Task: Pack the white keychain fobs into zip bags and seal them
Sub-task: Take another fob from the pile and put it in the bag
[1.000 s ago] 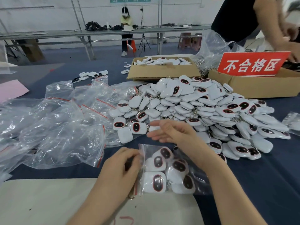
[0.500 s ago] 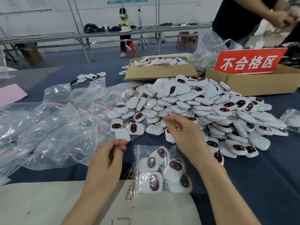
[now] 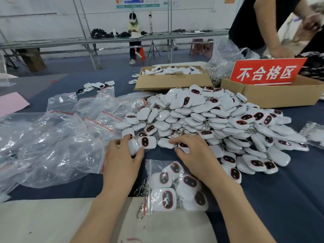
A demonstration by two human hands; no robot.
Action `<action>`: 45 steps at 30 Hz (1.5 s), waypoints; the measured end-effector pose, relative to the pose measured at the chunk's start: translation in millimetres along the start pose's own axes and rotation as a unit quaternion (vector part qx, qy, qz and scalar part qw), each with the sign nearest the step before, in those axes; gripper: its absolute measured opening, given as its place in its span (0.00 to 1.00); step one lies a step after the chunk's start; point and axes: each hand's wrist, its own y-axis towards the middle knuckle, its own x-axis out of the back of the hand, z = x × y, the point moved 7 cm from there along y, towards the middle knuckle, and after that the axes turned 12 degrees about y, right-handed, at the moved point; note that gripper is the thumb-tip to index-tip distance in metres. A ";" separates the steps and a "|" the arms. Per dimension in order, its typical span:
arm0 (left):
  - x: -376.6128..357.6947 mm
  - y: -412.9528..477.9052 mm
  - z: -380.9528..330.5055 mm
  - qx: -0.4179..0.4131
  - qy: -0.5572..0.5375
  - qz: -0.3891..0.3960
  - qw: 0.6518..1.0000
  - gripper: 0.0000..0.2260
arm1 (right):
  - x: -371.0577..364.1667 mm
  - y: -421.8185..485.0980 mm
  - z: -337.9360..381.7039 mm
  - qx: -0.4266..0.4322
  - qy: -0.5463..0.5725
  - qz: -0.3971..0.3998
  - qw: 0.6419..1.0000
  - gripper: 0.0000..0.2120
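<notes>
Now left hand (image 3: pixel 121 160) grips loose fob (image 3: pixel 133 146); right hand (image 3: pixel 196 155) pinches pile-edge fob (image 3: pixel 183 145).

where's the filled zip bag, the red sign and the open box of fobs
filled zip bag (image 3: pixel 177 188), head view, middle of its plastic
red sign (image 3: pixel 266 72), head view, middle of its face
open box (image 3: pixel 173 82), head view, front wall

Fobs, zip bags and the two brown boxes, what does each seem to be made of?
Fobs: probably hard plastic, a smooth glossy white shell with a dark, red-rimmed window; highlights show on the rounded edges.
Zip bags: thin clear plastic film, crinkled and shiny, with a red strip along the mouth.
Boxes: brown cardboard by the look, matte, with folded edges.
</notes>
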 end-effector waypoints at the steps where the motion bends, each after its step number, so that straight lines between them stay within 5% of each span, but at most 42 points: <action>1: -0.2 0.7 -2.2 -0.017 0.012 -0.003 1.000 0.24 | 1.3 0.3 -0.9 -0.002 0.011 -0.009 1.000 0.13; 7: 13.3 1.3 -0.2 -0.034 -0.117 -0.076 0.990 0.24 | 7.5 1.4 -4.4 -0.021 0.102 -0.049 0.993 0.12; 11: 29.9 -11.2 -29.9 -0.181 -0.126 -0.139 0.965 0.17 | 13.7 0.7 0.3 -0.017 0.198 -0.082 0.977 0.08; 17: 17.6 -20.2 -45.4 -0.249 -0.199 -0.061 0.946 0.27 | -5.6 0.5 19.3 -0.013 0.267 0.075 0.961 0.16; 19: 18.1 -19.6 -47.1 -0.253 -0.224 -0.057 0.939 0.27 | -7.3 0.7 20.9 -0.006 0.296 0.087 0.951 0.08; 24: 6.3 -15.3 -43.5 -0.203 -0.268 0.021 0.941 0.24 | -10.4 0.9 13.1 -0.043 0.374 0.097 0.922 0.12; 28: -3.3 -8.4 -33.6 -0.113 -0.336 0.083 0.932 0.12 | -12.7 4.0 9.1 -0.053 0.399 0.056 0.914 0.11; 45: -13.1 -6.6 -32.4 -0.132 -0.381 0.136 0.905 0.05 | -19.8 2.7 10.9 -0.059 0.360 0.069 0.928 0.08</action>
